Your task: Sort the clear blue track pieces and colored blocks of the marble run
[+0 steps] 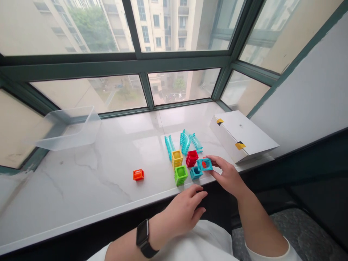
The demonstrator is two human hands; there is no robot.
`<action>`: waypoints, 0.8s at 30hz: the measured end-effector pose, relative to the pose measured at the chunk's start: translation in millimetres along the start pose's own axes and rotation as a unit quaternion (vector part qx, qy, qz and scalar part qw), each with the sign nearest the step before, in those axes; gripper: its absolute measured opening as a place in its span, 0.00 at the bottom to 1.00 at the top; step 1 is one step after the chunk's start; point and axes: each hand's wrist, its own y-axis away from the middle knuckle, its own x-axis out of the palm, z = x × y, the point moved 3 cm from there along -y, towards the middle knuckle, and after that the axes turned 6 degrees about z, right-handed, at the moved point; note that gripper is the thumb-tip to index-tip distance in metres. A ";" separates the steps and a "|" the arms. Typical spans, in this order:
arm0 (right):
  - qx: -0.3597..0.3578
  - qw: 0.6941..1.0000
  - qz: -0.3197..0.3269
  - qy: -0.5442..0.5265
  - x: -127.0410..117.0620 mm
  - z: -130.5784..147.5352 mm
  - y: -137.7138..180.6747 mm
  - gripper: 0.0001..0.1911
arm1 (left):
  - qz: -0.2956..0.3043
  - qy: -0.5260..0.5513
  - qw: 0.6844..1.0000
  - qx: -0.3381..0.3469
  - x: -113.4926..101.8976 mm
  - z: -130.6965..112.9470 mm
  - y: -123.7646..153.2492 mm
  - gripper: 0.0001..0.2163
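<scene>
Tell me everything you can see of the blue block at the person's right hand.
The blue block is a hollow, square-framed toy piece of glossy, plastic-looking turquoise, with a round opening in its upper face where a red patch shows. It sits tilted, its right edge touched by the fingers of the right hand, beside a smaller blue block, over a white marble windowsill.
</scene>
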 end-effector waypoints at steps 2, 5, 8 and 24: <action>0.003 1.000 0.008 -0.009 3.7 -5.3 0.3 0.24 | 0.020 -0.018 0.998 -0.056 18.3 16.3 -3.6 0.27; 0.005 1.000 0.020 -0.020 10.0 -12.5 -0.7 0.25 | 0.022 -0.029 0.993 -0.110 36.5 37.7 -8.9 0.32; 0.005 0.999 0.029 -0.035 16.5 -19.6 -2.1 0.25 | 0.009 -0.037 0.991 -0.130 44.9 49.0 -13.7 0.33; 0.033 0.997 0.054 -0.054 33.0 -33.2 -4.4 0.27 | -0.003 -0.050 0.987 -0.152 60.8 57.6 -31.4 0.38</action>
